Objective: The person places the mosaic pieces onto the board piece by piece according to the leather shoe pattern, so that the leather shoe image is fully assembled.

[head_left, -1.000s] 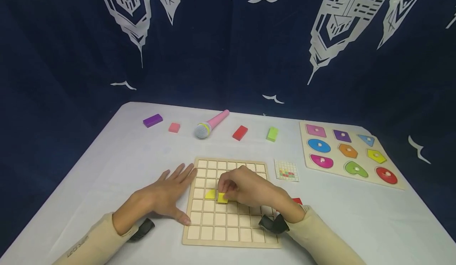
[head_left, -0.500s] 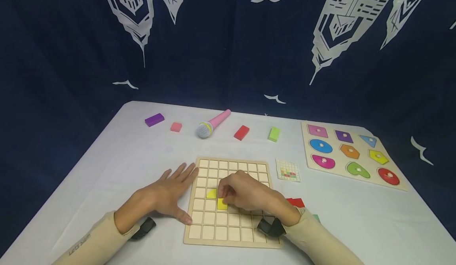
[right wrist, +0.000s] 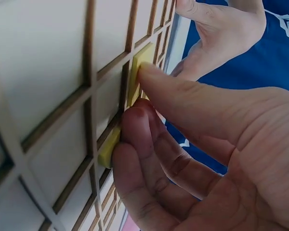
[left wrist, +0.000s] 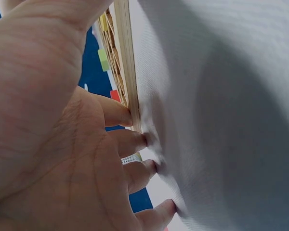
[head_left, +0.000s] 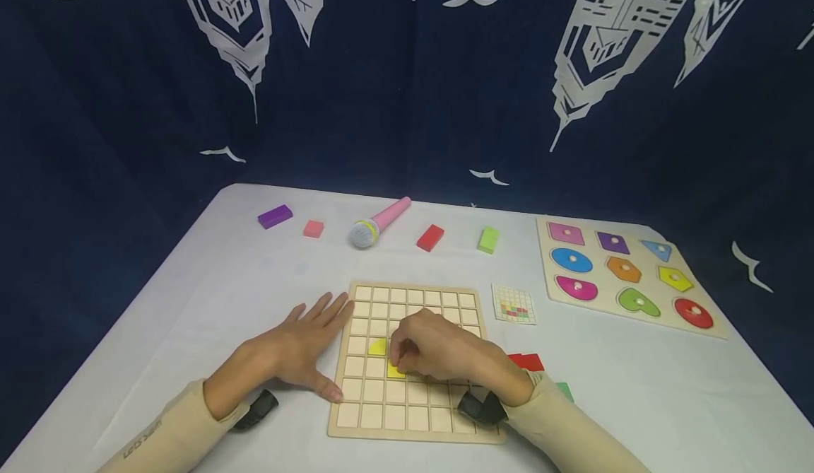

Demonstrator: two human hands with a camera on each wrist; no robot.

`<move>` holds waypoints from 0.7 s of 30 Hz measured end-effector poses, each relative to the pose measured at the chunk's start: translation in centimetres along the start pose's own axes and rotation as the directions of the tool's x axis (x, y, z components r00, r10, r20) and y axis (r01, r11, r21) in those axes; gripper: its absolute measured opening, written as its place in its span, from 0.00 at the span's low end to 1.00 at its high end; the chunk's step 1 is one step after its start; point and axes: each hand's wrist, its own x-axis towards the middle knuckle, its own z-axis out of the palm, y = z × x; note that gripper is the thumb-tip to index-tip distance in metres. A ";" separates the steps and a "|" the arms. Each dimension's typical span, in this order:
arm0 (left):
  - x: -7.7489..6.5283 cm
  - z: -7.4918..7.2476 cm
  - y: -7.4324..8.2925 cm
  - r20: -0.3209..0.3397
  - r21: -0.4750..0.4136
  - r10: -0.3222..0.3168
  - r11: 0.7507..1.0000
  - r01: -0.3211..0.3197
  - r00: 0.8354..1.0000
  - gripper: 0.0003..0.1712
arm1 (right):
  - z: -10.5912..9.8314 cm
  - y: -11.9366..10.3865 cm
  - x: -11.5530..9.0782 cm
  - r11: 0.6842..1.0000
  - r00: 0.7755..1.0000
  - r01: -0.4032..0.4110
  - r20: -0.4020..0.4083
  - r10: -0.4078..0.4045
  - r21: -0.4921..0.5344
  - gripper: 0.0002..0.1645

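My right hand (head_left: 429,346) bends over the middle of the wooden grid board (head_left: 413,433). Thumb and fingertips pinch a square yellow tile (right wrist: 140,57), which sits slightly tilted at one of the cells. In the head view that yellow tile (head_left: 396,372) is partly covered by the fingers. Another yellow tile (head_left: 377,346) lies in a cell just up and left of it. Along the board's left edge my left hand (head_left: 295,349) lies spread, thumb and fingertips at the frame. In the left wrist view its fingertips (left wrist: 138,139) touch the white cloth beside the wooden edge.
A small pattern card (head_left: 514,305) lies right of the board, with red tiles (head_left: 526,362) and a green piece (head_left: 564,390) near my right forearm. Behind are a pink toy microphone (head_left: 379,223) and several coloured blocks. A shape puzzle board (head_left: 626,275) stands at the right.
My right hand has brought the yellow tile slightly nearer to me and down to a cell. The red and green pieces show more beside the forearm. The left hand stays put.
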 end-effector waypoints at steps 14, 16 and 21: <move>0.2 0.1 -0.1 -0.002 0.004 -0.002 1.000 0.003 1.000 0.79 | -0.1 -0.6 -0.3 0.996 0.999 -0.031 0.038 0.034 -0.080 0.09; 0.1 0.1 -0.1 0.000 0.001 -0.003 1.000 0.003 1.000 0.80 | 0.0 -0.5 -0.4 0.996 0.998 -0.038 0.038 0.042 -0.085 0.08; 0.0 0.2 0.0 -0.003 -0.008 -0.008 1.000 0.008 1.000 0.80 | 0.0 0.1 -1.2 0.997 0.999 -0.022 0.030 0.025 -0.076 0.08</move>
